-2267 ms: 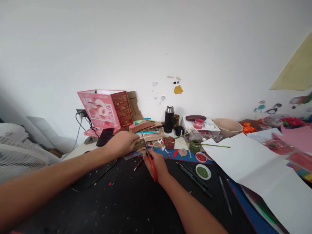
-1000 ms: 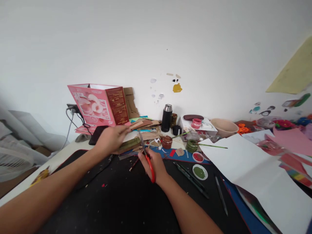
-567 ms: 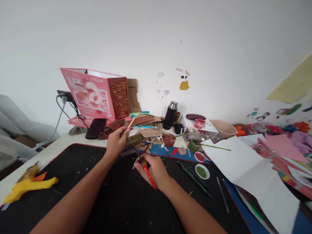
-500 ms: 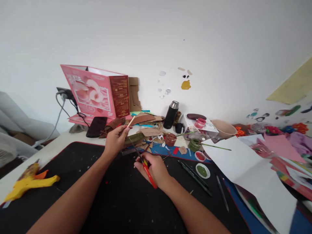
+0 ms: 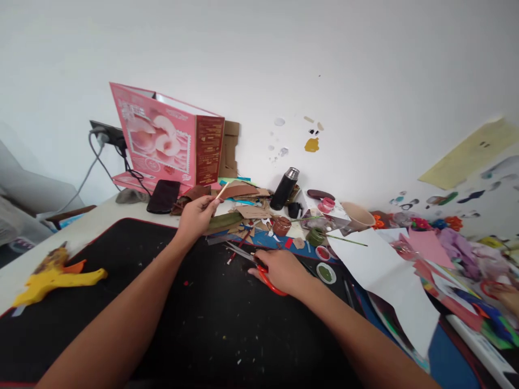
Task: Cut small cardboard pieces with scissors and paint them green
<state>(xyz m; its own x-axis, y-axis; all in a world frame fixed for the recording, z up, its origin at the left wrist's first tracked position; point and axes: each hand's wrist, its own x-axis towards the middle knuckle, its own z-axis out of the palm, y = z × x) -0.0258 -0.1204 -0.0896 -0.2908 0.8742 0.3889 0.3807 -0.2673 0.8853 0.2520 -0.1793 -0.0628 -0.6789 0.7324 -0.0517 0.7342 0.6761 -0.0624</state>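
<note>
Pinching a thin stick (image 5: 221, 190) just below the pink box (image 5: 162, 140), the left hand (image 5: 197, 215) grip is closed. Right hand (image 5: 284, 270) grip wraps scissors (image 5: 246, 255) lower right of the box, handles half hidden. Box print unreadable.

Home craft corner, identified by a bench (image 5: 94, 222) set against a paint-daubed wall (image 5: 311, 145) and carrying a black work mat (image 5: 170, 319), paint jars (image 5: 279, 226), cardboard scraps (image 5: 243, 192), coloured paper sheets (image 5: 425, 246), scissors (image 5: 243, 253) and a yellow glue gun (image 5: 57, 275).
</note>
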